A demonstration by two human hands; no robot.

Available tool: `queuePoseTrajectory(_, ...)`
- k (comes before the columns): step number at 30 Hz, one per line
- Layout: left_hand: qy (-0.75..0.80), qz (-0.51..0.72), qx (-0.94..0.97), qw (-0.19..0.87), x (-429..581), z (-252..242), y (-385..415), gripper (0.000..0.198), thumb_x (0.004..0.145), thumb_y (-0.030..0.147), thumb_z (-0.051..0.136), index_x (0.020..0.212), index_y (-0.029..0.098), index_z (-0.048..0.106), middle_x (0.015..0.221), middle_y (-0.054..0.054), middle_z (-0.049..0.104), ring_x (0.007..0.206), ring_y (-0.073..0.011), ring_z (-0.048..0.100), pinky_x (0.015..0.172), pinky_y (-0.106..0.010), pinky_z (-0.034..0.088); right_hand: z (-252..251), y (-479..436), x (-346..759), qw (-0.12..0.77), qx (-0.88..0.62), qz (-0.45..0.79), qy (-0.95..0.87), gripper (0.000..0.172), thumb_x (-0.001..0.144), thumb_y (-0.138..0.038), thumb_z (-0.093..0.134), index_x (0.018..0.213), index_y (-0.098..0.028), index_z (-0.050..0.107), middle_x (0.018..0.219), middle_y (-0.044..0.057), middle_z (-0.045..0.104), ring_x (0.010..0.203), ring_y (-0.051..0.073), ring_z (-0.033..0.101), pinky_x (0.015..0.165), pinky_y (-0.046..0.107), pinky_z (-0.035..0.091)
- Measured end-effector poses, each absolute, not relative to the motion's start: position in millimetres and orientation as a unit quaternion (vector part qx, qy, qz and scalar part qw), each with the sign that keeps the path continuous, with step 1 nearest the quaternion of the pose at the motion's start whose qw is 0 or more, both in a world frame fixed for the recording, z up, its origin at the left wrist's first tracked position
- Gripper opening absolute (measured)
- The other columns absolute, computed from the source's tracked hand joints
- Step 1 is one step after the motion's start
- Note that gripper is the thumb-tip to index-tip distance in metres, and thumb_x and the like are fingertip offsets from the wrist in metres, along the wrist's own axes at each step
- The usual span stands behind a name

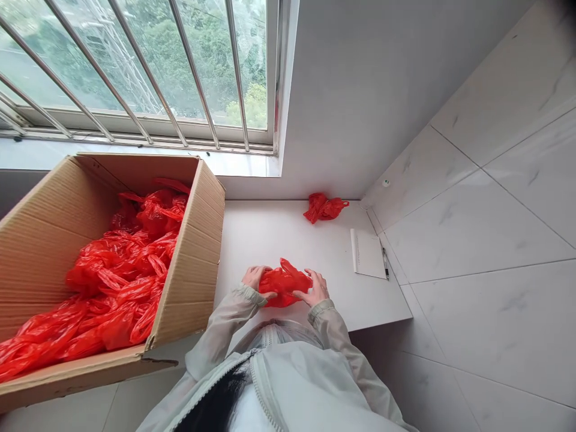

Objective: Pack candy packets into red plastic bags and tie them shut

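A crumpled red plastic bag lies on the white table close to my body. My left hand grips its left side with curled fingers. My right hand presses on its right side, fingers bent over the plastic. Both sleeves are pale grey. A second red bag, bunched up, rests near the table's far edge by the wall.
A large cardboard box full of loose red plastic bags stands at the left. A white notepad with a pen lies at the table's right edge. A barred window is behind, and a tiled wall stands at the right.
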State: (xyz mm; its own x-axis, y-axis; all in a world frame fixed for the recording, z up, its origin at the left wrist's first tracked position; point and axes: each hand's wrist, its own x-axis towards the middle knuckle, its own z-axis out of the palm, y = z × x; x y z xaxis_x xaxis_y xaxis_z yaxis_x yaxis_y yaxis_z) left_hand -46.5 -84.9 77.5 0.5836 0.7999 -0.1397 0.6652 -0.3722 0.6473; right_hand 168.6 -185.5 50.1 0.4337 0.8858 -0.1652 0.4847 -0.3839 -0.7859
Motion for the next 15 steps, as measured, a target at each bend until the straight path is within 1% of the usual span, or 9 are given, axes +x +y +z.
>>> queuePoseTrajectory(1,0.443,0.095,0.825,0.338,-42.3,78.0,-83.7,0.040,0.064,0.030,0.071,0.102,0.017,0.064,0.105,-0.010,0.069,0.107,-0.0291,0.058,0.096,-0.038,0.045,53.5,-177.7,163.7,0.344,-0.778,0.292,-0.438,0.064,0.053,-0.026,0.079,0.115,-0.026,0.065,0.118,0.007,0.063,0.112,0.028,0.053,0.098,0.038,0.043)
queuePoseTrajectory(3,0.437,0.090,0.829,0.337,-40.1,81.2,-80.1,0.018,0.073,0.029,0.063,0.088,0.019,0.067,0.093,-0.009,0.071,0.099,-0.0270,0.061,0.091,-0.037,0.047,59.7,-163.3,158.4,0.360,-0.781,0.283,-0.425,0.041,0.059,-0.029,0.075,0.099,-0.024,0.070,0.104,0.006,0.068,0.102,0.026,0.057,0.094,0.036,0.044)
queuePoseTrajectory(4,0.433,0.091,0.831,0.338,-42.8,84.3,-77.9,0.014,0.077,0.029,0.059,0.083,0.019,0.067,0.089,-0.008,0.071,0.095,-0.0258,0.063,0.089,-0.036,0.047,62.2,-157.5,158.9,0.369,-0.783,0.281,-0.415,0.029,0.062,-0.031,0.072,0.091,-0.024,0.071,0.095,0.005,0.070,0.095,0.024,0.059,0.091,0.035,0.045)
queuePoseTrajectory(5,0.429,0.095,0.831,0.341,-47.7,88.3,-75.5,0.016,0.080,0.031,0.055,0.081,0.020,0.067,0.088,-0.008,0.072,0.093,-0.0244,0.063,0.087,-0.035,0.048,64.3,-153.1,161.6,0.378,-0.786,0.280,-0.402,0.021,0.066,-0.033,0.068,0.084,-0.023,0.071,0.086,0.005,0.070,0.087,0.023,0.061,0.086,0.034,0.046)
queuePoseTrajectory(6,0.424,0.101,0.832,0.344,-54.5,93.3,-73.1,0.018,0.081,0.032,0.053,0.081,0.021,0.068,0.089,-0.007,0.072,0.093,-0.0231,0.063,0.087,-0.033,0.048,66.1,-150.3,166.6,0.387,-0.790,0.279,-0.385,0.019,0.070,-0.037,0.064,0.080,-0.022,0.071,0.078,0.005,0.070,0.079,0.022,0.061,0.081,0.033,0.047)
queuePoseTrajectory(7,0.419,0.108,0.832,0.348,-62.5,98.9,-70.8,0.019,0.082,0.033,0.052,0.080,0.022,0.068,0.089,-0.007,0.072,0.092,-0.0219,0.064,0.088,-0.032,0.047,67.7,-149.0,173.3,0.400,-0.794,0.276,-0.366,0.024,0.073,-0.042,0.061,0.079,-0.020,0.070,0.073,0.005,0.069,0.074,0.021,0.061,0.076,0.033,0.048)
queuePoseTrajectory(10,0.403,0.121,0.833,0.358,-86.2,117.4,-65.6,0.021,0.081,0.035,0.053,0.076,0.022,0.069,0.083,-0.005,0.072,0.088,-0.0192,0.063,0.093,-0.029,0.045,73.2,-152.5,198.5,0.446,-0.792,0.273,-0.316,0.041,0.075,-0.054,0.054,0.078,-0.015,0.067,0.072,0.009,0.071,0.070,0.021,0.063,0.066,0.031,0.050)
queuePoseTrajectory(12,0.392,0.124,0.836,0.363,-95.4,128.9,-65.0,0.021,0.079,0.037,0.056,0.076,0.022,0.071,0.080,-0.004,0.071,0.086,-0.0189,0.062,0.096,-0.030,0.043,77.9,-158.9,212.5,0.473,-0.780,0.275,-0.302,0.045,0.075,-0.057,0.052,0.079,-0.014,0.066,0.076,0.010,0.072,0.072,0.021,0.065,0.065,0.030,0.051)
queuePoseTrajectory(15,0.382,0.092,0.848,0.355,-95.7,143.8,-70.8,0.015,0.076,0.033,0.061,0.079,0.025,0.074,0.082,-0.003,0.070,0.090,-0.0199,0.059,0.093,-0.031,0.043,83.8,-171.9,220.7,0.488,-0.774,0.273,-0.298,0.041,0.070,-0.053,0.058,0.084,-0.015,0.065,0.078,0.009,0.071,0.073,0.020,0.065,0.067,0.030,0.052)
